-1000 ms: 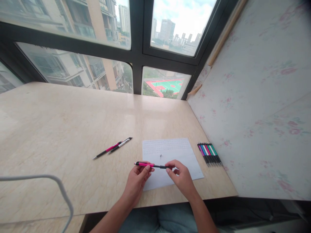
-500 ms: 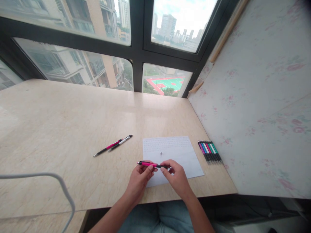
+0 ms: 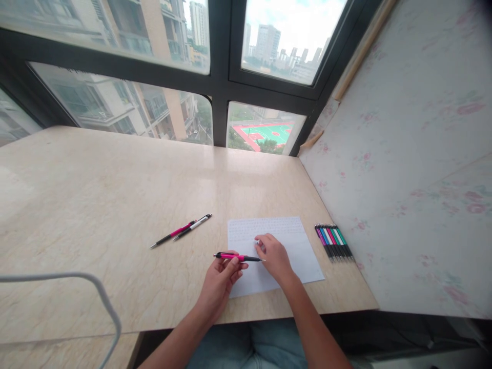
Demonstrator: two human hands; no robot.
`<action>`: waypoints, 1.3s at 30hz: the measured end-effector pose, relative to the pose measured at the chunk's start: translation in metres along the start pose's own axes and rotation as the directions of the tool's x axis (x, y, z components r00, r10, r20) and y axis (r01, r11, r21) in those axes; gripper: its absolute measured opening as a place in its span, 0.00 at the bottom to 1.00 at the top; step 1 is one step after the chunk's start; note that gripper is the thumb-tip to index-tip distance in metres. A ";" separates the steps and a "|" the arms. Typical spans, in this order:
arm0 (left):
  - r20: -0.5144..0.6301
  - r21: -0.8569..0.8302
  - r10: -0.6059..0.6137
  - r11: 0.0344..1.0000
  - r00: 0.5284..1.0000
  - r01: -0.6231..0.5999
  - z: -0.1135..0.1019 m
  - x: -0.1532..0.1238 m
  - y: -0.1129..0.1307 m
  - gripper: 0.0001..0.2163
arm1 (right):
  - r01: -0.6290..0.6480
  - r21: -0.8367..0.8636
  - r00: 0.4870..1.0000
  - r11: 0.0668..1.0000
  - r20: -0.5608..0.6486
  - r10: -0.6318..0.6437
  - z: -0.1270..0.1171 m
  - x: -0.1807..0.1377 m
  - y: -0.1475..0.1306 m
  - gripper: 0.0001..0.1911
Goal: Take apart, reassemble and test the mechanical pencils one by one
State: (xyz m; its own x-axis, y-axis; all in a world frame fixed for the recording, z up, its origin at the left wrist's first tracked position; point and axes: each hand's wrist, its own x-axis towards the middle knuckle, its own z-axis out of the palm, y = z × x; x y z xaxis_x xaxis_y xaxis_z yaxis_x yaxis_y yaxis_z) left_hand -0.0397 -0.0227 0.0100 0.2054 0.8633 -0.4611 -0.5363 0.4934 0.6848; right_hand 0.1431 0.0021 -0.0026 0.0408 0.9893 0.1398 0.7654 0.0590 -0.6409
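My left hand [image 3: 223, 277] pinches a pink and black pen [image 3: 236, 257] and holds it level above a white sheet of paper [image 3: 286, 241], tip pointing right. My right hand [image 3: 273, 255] has its fingers curled down onto the sheet, touching the spot where a tiny dark part lay; the part itself is hidden under the fingertips. The sheet lies on the beige marble table [image 3: 115, 195] and carries faint lines of writing along its far edge.
Two pens, one pink [image 3: 171, 235] and one white [image 3: 192, 225], lie side by side left of the sheet. A row of several coloured pens [image 3: 332, 242] lies right of it by the flowered wall panel [image 3: 415, 169]. Windows run behind; a white wire loop [image 3: 77, 287] is at the lower left.
My right hand has left the pen's tip and moved forward onto the paper, covering the small part. The left hand keeps the pen almost where it was.
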 end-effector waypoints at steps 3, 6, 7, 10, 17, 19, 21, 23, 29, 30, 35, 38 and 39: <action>-0.020 -0.006 0.005 1.000 1.000 -0.005 0.000 0.001 0.001 0.17 | -0.010 0.061 0.999 0.998 -0.030 0.012 -0.002 -0.004 -0.004 0.09; -0.030 -0.023 0.012 1.000 0.999 -0.013 0.000 0.002 0.001 0.16 | -0.125 0.314 0.989 0.941 -0.038 0.144 -0.010 -0.018 -0.004 0.08; -0.030 -0.029 0.013 0.999 0.999 -0.014 0.000 0.002 0.002 0.16 | -0.178 0.414 0.980 0.893 -0.012 0.200 -0.013 -0.025 -0.005 0.09; -0.027 -0.041 0.020 0.999 0.999 -0.021 0.000 0.002 0.002 0.15 | -0.279 0.630 0.952 0.724 0.080 0.297 -0.020 -0.042 -0.008 0.12; -0.029 -0.025 0.037 0.999 0.999 -0.038 0.000 0.002 -0.001 0.16 | -0.275 0.692 0.948 0.667 0.081 0.308 -0.018 -0.055 -0.015 0.14; -0.018 -0.017 0.038 0.999 0.999 -0.038 -0.001 0.002 -0.002 0.15 | -0.261 0.660 0.952 0.704 0.056 0.301 -0.016 -0.055 -0.015 0.15; -0.015 -0.014 0.039 0.999 0.999 -0.040 -0.003 0.003 -0.003 0.15 | -0.243 0.627 0.956 0.740 0.025 0.293 -0.016 -0.054 -0.015 0.15; -0.028 -0.018 0.051 0.999 0.998 -0.052 -0.005 0.004 -0.003 0.15 | -0.228 0.602 0.957 0.765 -0.004 0.289 -0.017 -0.054 -0.014 0.15; -0.052 -0.023 0.041 0.999 0.998 -0.042 0.000 0.002 -0.003 0.18 | -0.196 0.557 0.966 0.807 -0.029 0.255 -0.014 -0.053 -0.016 0.17; -0.054 -0.020 0.038 0.999 0.998 -0.039 0.002 0.000 -0.003 0.18 | -0.195 0.556 0.968 0.808 -0.024 0.251 -0.013 -0.053 -0.016 0.17; -0.051 -0.006 0.027 1.000 0.998 -0.027 0.005 -0.003 -0.002 0.18 | -0.172 0.538 0.976 0.825 -0.022 0.218 -0.011 -0.054 -0.017 0.13; -0.040 0.000 0.021 1.000 0.999 -0.021 0.004 -0.002 -0.003 0.18 | -0.145 0.511 0.981 0.847 -0.038 0.191 -0.014 -0.054 -0.019 0.11; -0.039 0.001 0.022 1.000 0.999 -0.022 0.003 -0.001 -0.004 0.18 | -0.143 0.503 0.981 0.852 -0.044 0.191 -0.015 -0.054 -0.020 0.11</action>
State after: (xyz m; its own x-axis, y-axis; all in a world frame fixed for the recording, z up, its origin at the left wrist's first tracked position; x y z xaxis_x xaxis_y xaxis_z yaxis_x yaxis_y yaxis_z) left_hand -0.0354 -0.0251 0.0094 0.1617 0.8690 -0.4676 -0.5401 0.4745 0.6951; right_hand 0.1351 -0.0548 0.0142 0.2147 0.9755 0.0481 0.3237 -0.0246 -0.9458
